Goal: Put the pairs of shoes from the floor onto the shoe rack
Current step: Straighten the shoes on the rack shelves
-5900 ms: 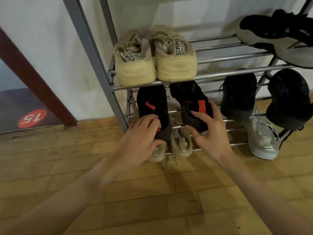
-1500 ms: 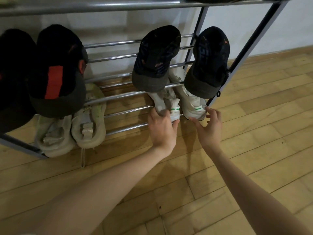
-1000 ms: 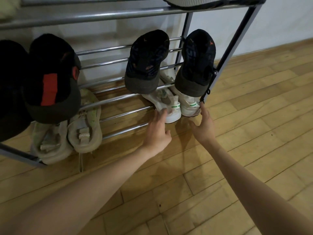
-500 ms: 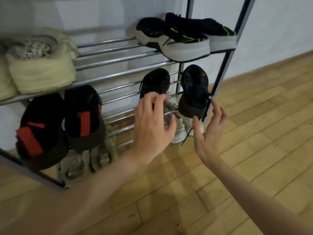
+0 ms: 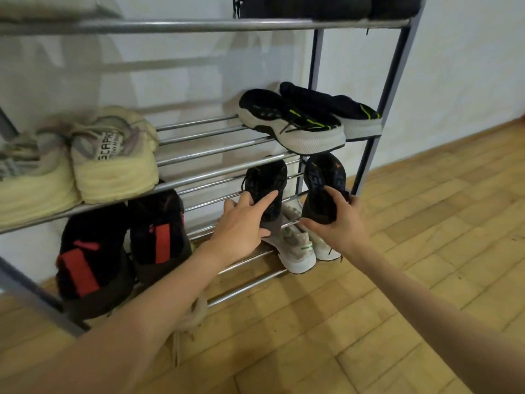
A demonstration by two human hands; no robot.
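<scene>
Shoe rack (image 5: 366,159) full of pairs, both hands gripping black shoes (image 5: 324,180)

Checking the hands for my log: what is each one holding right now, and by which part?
Left hand grips the left black shoe at its lower end; right hand grips the right black shoe likewise.

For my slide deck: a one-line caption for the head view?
Left hand and right hand each grip a black shoe on the shoe rack.
</scene>
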